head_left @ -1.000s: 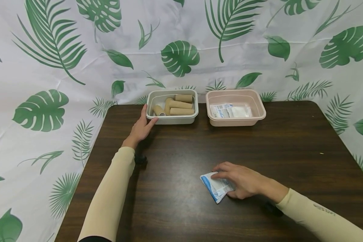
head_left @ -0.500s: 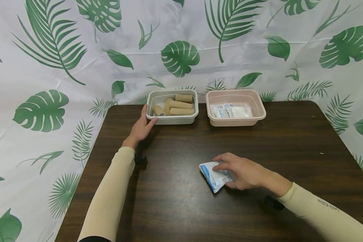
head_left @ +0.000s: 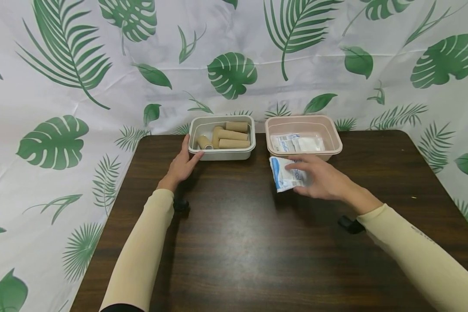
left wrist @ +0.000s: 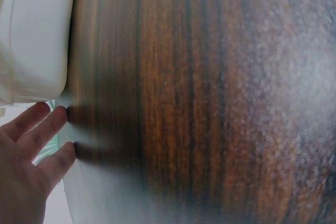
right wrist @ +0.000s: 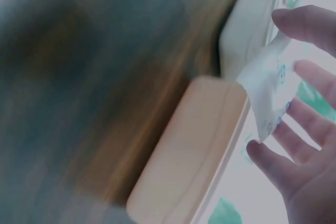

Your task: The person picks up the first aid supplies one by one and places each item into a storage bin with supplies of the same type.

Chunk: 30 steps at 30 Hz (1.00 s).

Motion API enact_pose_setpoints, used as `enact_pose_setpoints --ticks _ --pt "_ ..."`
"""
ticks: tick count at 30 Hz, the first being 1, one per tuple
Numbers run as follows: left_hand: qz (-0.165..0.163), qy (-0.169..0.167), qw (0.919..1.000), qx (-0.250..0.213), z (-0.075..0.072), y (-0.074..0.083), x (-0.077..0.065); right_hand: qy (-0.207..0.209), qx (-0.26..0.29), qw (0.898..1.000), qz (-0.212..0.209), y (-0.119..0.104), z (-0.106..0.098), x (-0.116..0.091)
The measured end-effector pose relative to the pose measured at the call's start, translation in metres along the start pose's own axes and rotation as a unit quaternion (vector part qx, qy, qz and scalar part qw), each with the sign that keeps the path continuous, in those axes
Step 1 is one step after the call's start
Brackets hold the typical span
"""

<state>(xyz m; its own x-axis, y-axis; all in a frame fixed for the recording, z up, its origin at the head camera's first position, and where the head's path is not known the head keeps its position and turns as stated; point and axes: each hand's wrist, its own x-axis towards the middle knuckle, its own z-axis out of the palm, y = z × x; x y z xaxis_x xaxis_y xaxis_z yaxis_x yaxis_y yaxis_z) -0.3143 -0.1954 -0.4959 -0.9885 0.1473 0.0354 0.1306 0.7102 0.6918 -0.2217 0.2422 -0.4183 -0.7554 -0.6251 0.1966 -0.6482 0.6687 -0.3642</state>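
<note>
My right hand pinches a white and blue packet with "surgical" lettering, held up in front of the pink tub. The right wrist view shows the packet between thumb and fingers, with the tub's pink side wall beyond it. Far left, my left hand rests against the near left corner of the pale grey tub, fingers extended. Several brown cardboard tubes lie in that tub. In the left wrist view, fingertips sit right at the tub's end.
Flat white packets lie inside the pink tub. Both tubs stand side by side along the far edge of a dark wooden table. Behind it hangs a white cloth with green leaves.
My right hand has lifted the packet and carried it away from me, from the middle of the table to the front of the pink tub. My left hand has stayed put.
</note>
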Motion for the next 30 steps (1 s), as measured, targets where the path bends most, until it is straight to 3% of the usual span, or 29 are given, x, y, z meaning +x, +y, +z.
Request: enact_pose_setpoints --ticks 14,20,30 --pt "0.0 0.0 1.0 0.0 0.0 0.0 0.001 0.049 0.009 0.99 0.134 0.056 -0.009 0.037" --pt "0.003 0.004 1.0 0.0 0.0 -0.001 0.002 0.069 -0.005 0.986 0.152 0.067 -0.01 0.046" --pt "0.003 0.004 1.0 0.003 0.0 -0.003 0.001 0.011 -0.012 0.986 0.166 0.072 -0.014 0.054"
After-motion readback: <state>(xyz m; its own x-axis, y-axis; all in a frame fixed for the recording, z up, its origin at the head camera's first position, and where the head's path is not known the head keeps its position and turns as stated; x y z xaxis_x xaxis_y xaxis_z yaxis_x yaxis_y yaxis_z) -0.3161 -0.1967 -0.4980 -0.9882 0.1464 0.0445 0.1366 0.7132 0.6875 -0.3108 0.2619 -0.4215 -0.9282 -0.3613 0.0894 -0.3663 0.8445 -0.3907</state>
